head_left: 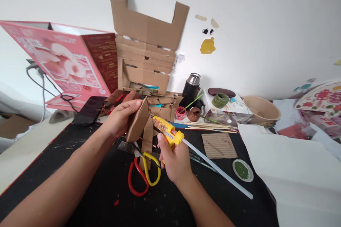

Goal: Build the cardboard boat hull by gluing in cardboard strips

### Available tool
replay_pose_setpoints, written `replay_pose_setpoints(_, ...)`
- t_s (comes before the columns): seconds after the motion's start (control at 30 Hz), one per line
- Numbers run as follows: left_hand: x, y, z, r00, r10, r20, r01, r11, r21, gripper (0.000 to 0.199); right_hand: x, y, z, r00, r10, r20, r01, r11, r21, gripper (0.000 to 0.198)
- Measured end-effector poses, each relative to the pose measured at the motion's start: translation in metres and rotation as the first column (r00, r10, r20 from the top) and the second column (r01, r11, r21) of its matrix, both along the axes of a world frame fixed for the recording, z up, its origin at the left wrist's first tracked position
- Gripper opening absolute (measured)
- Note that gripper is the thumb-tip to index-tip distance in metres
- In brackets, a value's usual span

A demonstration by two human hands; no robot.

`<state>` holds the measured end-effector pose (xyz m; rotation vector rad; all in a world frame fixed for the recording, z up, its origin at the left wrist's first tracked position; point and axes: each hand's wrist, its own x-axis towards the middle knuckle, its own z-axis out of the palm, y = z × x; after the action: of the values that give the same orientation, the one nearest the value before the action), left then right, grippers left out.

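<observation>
Head camera, reading from the left: the left hand has its fingers closed on the upper left part of a folded-looking cardboard piece, held up off the counter near the middle. The piece should be light and fairly stiff across its flat face, but likely to crease under a hard pinch; the upper side where the fingers sit seems a sound hold, leaving its right edge exposed. Below it, scissors with one red and one yellow handle lie across a cardboard strip, so the piece has little room to drop straight down. More room lies on the near side, between the forearms, past a red scrap.

Just right of the piece is a yellow glue gun, its nozzle at that edge; contact cannot be told. The right hand has its fingers wrapped round the grip, thumb up along the side. The gun looks light and rigid; the grip is the place to hold, since the nozzle may be hot. Behind it, the long glue stick juts rightward and would probably swing wide with any turn, toward the corrugated square and the lid of green paint near the counter's right edge.
</observation>
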<state>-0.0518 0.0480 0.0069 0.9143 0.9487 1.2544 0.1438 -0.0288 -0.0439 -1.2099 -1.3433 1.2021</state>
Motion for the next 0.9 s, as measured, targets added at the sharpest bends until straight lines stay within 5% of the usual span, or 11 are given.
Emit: replay_pose_setpoints(0.9,-0.0004,0.0021,-0.0054,0.999,-0.041,-0.014,0.040,0.997,-0.071,0.053,0.0000,0.0002,-0.0015,1.000,-0.016,-0.009,0.016,1.000,0.008,0.053)
